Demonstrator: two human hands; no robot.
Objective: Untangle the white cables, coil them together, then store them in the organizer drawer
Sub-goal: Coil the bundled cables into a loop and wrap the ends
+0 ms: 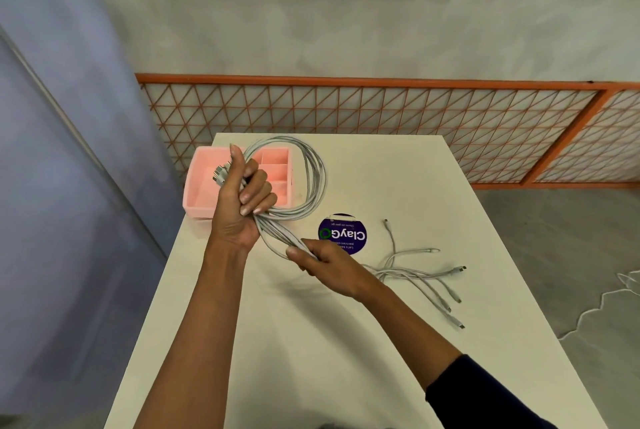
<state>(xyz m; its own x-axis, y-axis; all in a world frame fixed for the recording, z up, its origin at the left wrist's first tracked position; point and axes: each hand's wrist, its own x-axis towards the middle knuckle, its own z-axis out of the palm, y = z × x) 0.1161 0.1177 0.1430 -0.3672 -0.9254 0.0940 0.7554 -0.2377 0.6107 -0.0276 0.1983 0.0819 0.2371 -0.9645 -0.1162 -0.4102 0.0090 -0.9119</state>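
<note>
A view from above of two bare arms reaching over a white tabletop (381,342). The left hand (239,207) is raised, thumb pointing up, its fingers (258,191) clenched round a bundle of white cables (317,179). From that grip the cables rise and swing out to the right in a large loop, then come back into the same fist. A cluster of plugs (220,174) sticks out just beside the thumb.

Below it, the right hand (325,266) grasps the same bundle where it leaves the left fist, thumb and fingers closed on the strands. Past this hand the loose ends (426,276) fan out flat on the tabletop to the right, each tipped with a small connector.

A pink organizer (199,186) sits at the far left corner of the tabletop, behind the left hand, with its open compartments showing. A round purple sticker (346,233) lies near the right hand. A dark sleeve (485,394) covers the right upper arm. An orange lattice fence (381,117) runs behind.
</note>
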